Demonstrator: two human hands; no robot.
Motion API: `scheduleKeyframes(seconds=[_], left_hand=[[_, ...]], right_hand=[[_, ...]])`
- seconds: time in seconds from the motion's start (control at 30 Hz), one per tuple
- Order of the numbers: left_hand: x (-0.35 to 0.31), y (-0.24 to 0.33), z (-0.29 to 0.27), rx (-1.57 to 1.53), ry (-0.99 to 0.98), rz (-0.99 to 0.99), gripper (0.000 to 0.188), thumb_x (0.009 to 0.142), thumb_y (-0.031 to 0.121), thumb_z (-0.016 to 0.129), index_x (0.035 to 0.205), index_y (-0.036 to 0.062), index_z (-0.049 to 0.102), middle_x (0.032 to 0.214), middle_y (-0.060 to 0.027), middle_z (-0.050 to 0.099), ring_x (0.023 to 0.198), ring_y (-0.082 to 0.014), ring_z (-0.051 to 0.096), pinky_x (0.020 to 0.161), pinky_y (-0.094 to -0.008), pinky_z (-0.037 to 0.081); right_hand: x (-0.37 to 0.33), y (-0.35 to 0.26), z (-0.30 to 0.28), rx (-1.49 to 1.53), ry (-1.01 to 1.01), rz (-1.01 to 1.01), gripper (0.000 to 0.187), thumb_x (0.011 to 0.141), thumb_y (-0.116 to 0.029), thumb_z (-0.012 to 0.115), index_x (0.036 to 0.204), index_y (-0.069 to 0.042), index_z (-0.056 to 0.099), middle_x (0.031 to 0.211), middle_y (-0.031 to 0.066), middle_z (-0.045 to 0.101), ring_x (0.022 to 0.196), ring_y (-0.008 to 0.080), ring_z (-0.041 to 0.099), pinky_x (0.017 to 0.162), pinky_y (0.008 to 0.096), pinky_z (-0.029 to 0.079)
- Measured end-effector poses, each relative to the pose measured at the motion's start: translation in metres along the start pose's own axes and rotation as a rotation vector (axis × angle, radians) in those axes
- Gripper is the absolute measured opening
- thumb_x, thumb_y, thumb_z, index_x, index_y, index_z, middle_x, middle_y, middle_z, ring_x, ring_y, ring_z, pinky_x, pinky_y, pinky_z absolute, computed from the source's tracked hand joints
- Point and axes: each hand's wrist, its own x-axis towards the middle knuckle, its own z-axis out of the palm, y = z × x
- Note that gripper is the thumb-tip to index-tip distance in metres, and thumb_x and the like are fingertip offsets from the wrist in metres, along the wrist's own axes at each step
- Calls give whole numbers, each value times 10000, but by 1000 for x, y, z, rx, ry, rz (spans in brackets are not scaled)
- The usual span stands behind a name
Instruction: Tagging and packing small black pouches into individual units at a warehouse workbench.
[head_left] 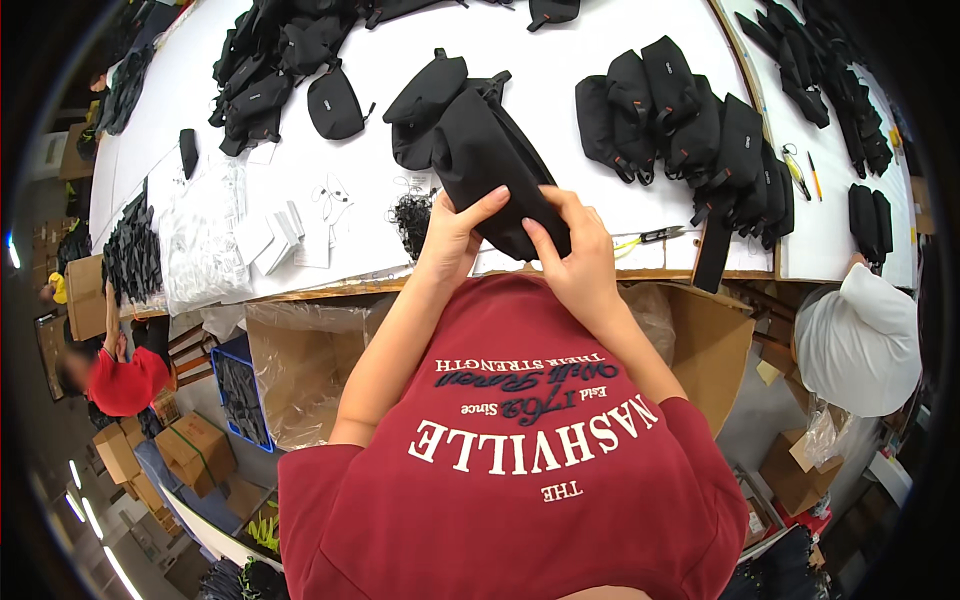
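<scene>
Both my hands grip a black fabric pouch (490,150) at its near end, just over the front edge of the white table. My left hand (462,232) has its thumb on top of the cloth, with the fingers hidden underneath. On the other side, my right hand (575,245) pinches the pouch's edge, thumb near its lower middle. Just beyond lies another black pouch (430,90), partly covered by the held one. A pile of finished-looking black pouches (680,110) is to the right. More black pouches (260,95) are heaped at the far left.
Yellow-handled snips (655,238) lie right of my hands, beside a dark phone-like slab (711,250). White cards (270,238), clear plastic bags (203,240) and black cords (412,222) sit to the left. Cardboard boxes (700,330) stand below the table edge. Co-workers are at both sides.
</scene>
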Motion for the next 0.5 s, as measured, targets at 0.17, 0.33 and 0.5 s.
scheduleKeyframes(seconds=[0.17,0.33,0.5], left_hand=[[5,6,3,-25,33,20,342,804,133,723,1102,41,582,1001,-44,635,917,-149,611,831,-296,492],[4,12,3,-167,3,54,374,822,142,710,1153,63,557,1070,-47,611,993,-171,587,875,-317,479],[3,21,-17,-198,-39,107,471,870,243,655,1265,66,468,1158,-60,575,1083,-206,557,924,-362,468]], right_hand=[[3,-7,-8,-178,-85,-239,162,839,-122,606,970,-29,630,913,69,642,857,238,528,814,326,379],[7,-17,-21,158,-75,-97,159,860,-84,559,987,-33,640,917,64,646,844,230,533,787,324,399],[8,-17,-39,14,-123,-229,187,801,-23,599,970,-76,660,889,48,632,859,228,537,782,334,421]])
